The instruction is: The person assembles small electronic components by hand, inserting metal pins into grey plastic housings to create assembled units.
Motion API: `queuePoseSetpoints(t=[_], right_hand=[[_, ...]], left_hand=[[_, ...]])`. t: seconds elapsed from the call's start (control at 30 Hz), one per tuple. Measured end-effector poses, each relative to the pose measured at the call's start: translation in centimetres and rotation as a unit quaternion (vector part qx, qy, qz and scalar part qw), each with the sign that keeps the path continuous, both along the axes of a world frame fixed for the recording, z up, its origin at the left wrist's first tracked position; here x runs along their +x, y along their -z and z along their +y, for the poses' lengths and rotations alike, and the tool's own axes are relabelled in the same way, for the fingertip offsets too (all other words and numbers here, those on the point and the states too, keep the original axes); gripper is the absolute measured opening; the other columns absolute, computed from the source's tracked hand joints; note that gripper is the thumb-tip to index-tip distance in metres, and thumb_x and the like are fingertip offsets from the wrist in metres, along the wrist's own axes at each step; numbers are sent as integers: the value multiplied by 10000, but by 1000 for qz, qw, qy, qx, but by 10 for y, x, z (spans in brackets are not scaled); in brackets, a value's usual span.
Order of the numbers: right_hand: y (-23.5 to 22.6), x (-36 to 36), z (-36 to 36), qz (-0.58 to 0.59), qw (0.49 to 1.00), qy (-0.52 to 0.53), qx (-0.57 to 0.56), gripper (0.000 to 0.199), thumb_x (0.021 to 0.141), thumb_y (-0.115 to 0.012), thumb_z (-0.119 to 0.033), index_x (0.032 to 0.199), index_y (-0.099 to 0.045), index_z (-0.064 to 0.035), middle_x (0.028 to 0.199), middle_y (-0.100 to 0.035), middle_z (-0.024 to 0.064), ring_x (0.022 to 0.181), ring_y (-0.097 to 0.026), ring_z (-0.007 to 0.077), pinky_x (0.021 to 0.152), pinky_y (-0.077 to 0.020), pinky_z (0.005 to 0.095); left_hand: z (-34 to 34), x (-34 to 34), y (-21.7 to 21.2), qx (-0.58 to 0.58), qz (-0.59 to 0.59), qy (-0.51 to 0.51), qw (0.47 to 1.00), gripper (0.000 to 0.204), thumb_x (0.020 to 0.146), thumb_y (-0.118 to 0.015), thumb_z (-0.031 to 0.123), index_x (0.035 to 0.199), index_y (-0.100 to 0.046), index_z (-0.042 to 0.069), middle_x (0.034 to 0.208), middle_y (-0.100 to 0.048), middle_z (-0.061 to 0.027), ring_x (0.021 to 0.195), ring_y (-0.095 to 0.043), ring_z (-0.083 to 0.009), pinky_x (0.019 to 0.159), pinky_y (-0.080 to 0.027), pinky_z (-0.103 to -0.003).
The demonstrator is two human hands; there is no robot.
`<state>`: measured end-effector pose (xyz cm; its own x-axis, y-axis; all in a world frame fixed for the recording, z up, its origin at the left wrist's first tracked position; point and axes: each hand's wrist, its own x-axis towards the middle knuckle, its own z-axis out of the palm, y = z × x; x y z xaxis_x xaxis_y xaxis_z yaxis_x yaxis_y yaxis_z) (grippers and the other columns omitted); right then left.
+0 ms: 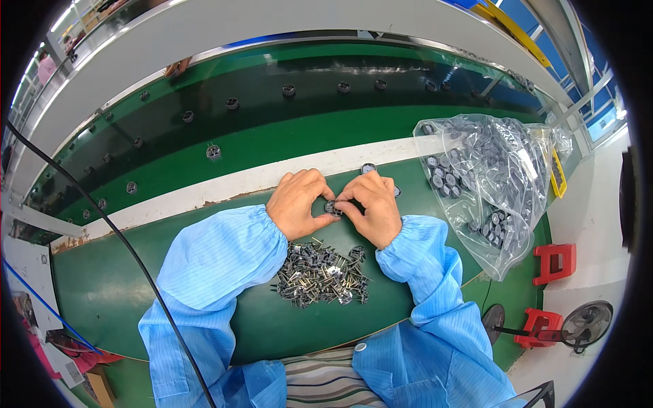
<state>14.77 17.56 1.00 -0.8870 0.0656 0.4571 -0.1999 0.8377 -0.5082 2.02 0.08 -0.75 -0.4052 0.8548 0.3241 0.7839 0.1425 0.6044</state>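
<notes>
My left hand [297, 202] and my right hand [373, 206] meet over the green bench, both pinching one small dark round part [332, 207] between their fingertips. Both arms wear light blue sleeves. Just below the hands lies a heap of small dark components with metal pins [320, 273]. A finished round part [368, 167] lies on the white strip just beyond my right hand.
A clear plastic bag of several dark round parts [487, 178] lies open at the right. Beyond the white strip [224, 185] a dark conveyor belt [272, 109] carries spaced round parts. Red plastic pieces [555, 262] and a small fan [586, 325] sit at lower right. A black cable [129, 251] crosses the left.
</notes>
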Motion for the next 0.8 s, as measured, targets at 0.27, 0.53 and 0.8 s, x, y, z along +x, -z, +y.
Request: queuePoseSetpoints(t=[0.27,0.53,0.8], right_hand=[[-8,-5,-11,55,987,25,148,183,746,-838,-74,864,-701,-103,908,-667,-8,940,-596,216,844,-377,419],[-5,2,13,62,990,100,74,274,797,-817,-145,1039,-692,-113,1001,-665,47,1029,-599,294,893,-396,441],[4,-2,27,24,968,209,141,401,781,-845,-176,1142,-686,-104,1121,-675,60,1112,-567,276,968,-367,459]], left_hand=[[0,-1,-2,-21,1,6,1000,368,735,-910,297,958,-680,117,991,-592,-38,1013,-601,-260,877,-406,-410],[-1,-19,0,42,13,-23,999,316,720,-910,248,928,-709,122,975,-624,-50,967,-622,-267,832,-455,-416],[-35,-103,5,-16,41,-248,968,274,734,-897,178,950,-755,89,993,-663,-81,964,-653,-264,826,-540,-396]])
